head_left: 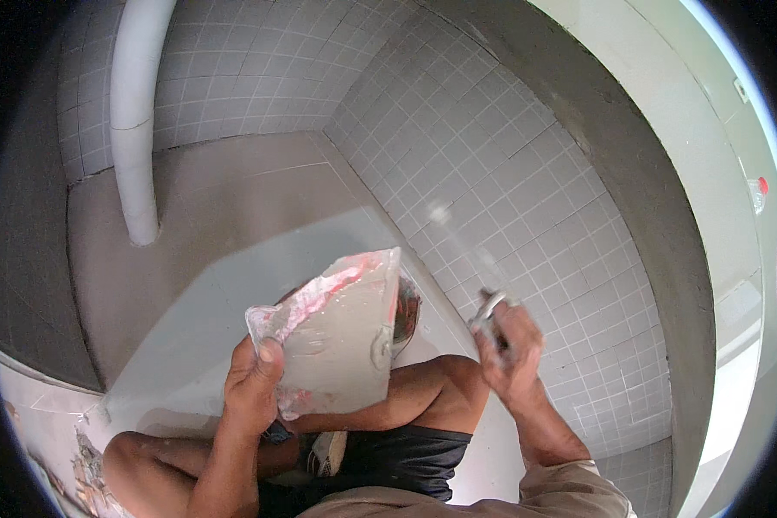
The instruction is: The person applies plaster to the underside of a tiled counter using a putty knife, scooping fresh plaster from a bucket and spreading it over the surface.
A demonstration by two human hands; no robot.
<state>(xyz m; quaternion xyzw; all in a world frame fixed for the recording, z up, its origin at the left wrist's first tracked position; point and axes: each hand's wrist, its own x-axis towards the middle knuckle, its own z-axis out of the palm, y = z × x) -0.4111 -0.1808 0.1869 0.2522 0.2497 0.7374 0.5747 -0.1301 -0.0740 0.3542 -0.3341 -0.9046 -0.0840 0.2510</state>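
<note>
My left hand (255, 380) grips the left edge of a grey tile piece (341, 345), thumb on its face. White and pink paste is smeared along the tile's upper-left edge and lower corner. My right hand (511, 345) is closed around a small trowel (492, 304), held up beside the tiled wall on the right. Motion smears its blade, and whitish paste (439, 211) seems to sit at the far end. Whether the blade touches the wall I cannot tell. Partly hidden behind the tile piece stands a round container (407, 315) with dark reddish smears.
A white pipe (135, 129) rises from the floor at the far left. Small grey tiles with pale joints cover the wall (527, 233) on the right. My bent legs (423, 393) are close under the tile piece. Rubble (91, 466) lies at the lower left.
</note>
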